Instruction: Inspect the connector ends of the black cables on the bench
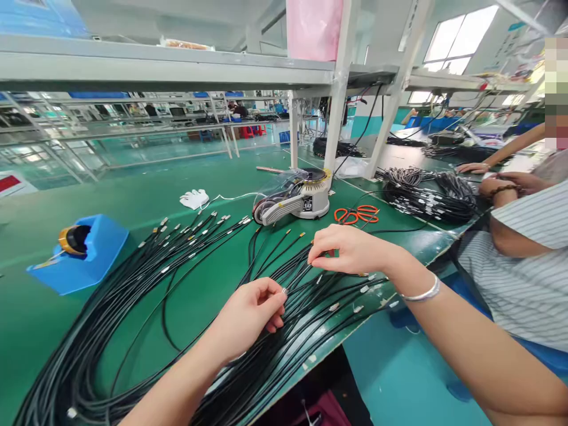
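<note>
Thin black cables with small metal and white plug ends lie in a long curved bundle across the green table. My left hand is closed in a pinch over the bundle, with a small silvery cable end at its fingertips. Further right and higher, my right hand is also pinched, thumb against fingers, just above the cables; what lies between those fingertips is too small to make out. Behind the hands stands a white tape dispenser with a round top. Orange-handled scissors lie beside it.
At left sits a blue tape holder with an amber roll; a white glove lies farther back. Coiled cables are piled at right, near a co-worker in a striped top. White shelf posts rise behind the dispenser. The table edge runs diagonally at lower right.
</note>
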A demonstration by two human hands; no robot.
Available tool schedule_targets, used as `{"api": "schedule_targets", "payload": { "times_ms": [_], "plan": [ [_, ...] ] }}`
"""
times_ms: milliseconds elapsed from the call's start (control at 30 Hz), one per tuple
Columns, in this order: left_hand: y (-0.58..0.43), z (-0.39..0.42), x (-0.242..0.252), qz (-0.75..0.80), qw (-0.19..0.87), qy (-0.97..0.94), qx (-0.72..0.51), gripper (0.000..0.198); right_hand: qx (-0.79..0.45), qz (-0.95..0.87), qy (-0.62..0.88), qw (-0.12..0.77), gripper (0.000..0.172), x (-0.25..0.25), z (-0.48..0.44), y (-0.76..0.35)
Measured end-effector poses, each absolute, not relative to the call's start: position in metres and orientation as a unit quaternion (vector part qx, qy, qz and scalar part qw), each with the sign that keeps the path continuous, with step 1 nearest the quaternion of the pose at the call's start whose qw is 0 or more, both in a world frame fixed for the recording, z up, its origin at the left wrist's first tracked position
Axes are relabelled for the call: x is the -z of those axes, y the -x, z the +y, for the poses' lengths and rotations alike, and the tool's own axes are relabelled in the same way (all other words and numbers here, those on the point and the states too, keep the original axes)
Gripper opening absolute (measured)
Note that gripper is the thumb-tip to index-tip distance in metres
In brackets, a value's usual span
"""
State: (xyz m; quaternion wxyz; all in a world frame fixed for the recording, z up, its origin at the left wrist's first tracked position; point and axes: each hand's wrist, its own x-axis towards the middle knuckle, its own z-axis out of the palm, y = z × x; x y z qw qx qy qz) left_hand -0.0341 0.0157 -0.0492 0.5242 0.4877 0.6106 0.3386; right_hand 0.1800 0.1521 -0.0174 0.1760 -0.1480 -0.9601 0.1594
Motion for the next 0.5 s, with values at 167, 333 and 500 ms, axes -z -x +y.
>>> {"api": "schedule_targets", "payload": {
  "times_ms": [167,333,500],
  "plan": [
    [0.011,0.035,0.039,0.577,0.557,-0.511,-0.309,0.031,-0.124,-0.969,0.159,0.140,0.013,0.005,0.149,-0.197],
    [-0.009,0.045,0.027,0.571,0.530,-0.570,-0.259,0.027,-0.114,-0.971,0.184,0.102,0.015,0.003,0.131,-0.202],
    [-0.020,0.053,0.027,0.561,0.521,-0.581,-0.277,0.026,-0.125,-0.955,0.242,0.114,0.020,-0.003,0.118,-0.216]
  ]
}}
